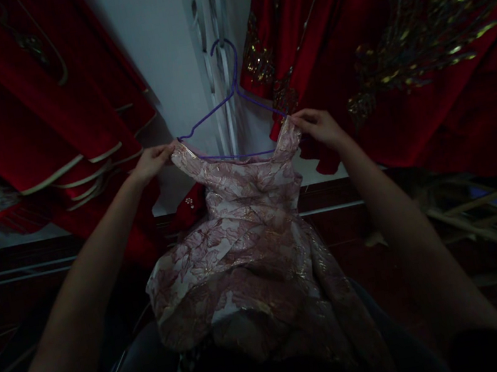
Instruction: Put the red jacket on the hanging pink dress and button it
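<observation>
A pink and silvery brocade dress (252,210) hangs from a thin purple hanger (232,90), with its skirt draped down towards my lap. My left hand (153,161) pinches the dress's left shoulder strap at the hanger's end. On the other side, my right hand (318,126) pinches the right strap close to the hanger's other end. Both straps lie spread apart over the hanger's arms. The hanger's hook points up in front of a pale metal upright; whether it hangs on anything, I cannot tell. The skirt's lower part is lost in shadow.
Red garments with pale trim (60,116) hang at the left. More red garments with gold sequins (431,22) hang at the right. Behind the hanger stands a white wall (157,36) with a metal upright (210,14). A slatted wooden rack (492,215) sits low at the right.
</observation>
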{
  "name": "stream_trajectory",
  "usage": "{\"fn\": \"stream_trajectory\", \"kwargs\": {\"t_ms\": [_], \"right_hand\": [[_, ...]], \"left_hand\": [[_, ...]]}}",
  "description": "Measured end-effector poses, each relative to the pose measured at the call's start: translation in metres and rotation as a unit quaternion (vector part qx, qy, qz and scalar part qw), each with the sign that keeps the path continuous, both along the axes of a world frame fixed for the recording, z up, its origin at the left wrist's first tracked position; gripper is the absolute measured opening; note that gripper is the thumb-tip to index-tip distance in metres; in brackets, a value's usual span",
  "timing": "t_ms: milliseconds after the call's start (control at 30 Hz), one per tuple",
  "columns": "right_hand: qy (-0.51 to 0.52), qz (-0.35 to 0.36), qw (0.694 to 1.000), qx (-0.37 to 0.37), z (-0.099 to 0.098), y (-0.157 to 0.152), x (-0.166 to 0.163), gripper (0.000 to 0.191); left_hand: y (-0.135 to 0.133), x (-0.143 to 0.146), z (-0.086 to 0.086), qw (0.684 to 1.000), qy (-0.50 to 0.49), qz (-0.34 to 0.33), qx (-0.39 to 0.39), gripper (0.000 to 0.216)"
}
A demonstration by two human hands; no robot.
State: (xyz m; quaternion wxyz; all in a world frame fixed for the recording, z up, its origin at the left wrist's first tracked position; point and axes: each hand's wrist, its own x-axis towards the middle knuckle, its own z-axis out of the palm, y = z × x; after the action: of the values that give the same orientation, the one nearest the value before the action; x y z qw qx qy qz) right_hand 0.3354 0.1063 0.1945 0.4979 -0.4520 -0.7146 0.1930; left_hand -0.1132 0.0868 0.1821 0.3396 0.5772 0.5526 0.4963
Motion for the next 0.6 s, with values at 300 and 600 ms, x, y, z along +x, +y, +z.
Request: {"fn": "stream_trajectory", "kwargs": {"t_ms": [300, 600], "right_hand": [[0.193, -0.168, 0.961, -0.108, -0.056, -0.005, 0.023, 0.02], [-0.059, 0.035, 0.988, -0.138, -0.052, -0.044, -0.005, 0.021]], "left_hand": [[0.005, -0.049, -0.048, 0.972, 0.165, -0.156, -0.067, 0.052], [-0.009, 0.047, -0.013, 0.921, 0.276, -0.2, 0.188, 0.041]]}}
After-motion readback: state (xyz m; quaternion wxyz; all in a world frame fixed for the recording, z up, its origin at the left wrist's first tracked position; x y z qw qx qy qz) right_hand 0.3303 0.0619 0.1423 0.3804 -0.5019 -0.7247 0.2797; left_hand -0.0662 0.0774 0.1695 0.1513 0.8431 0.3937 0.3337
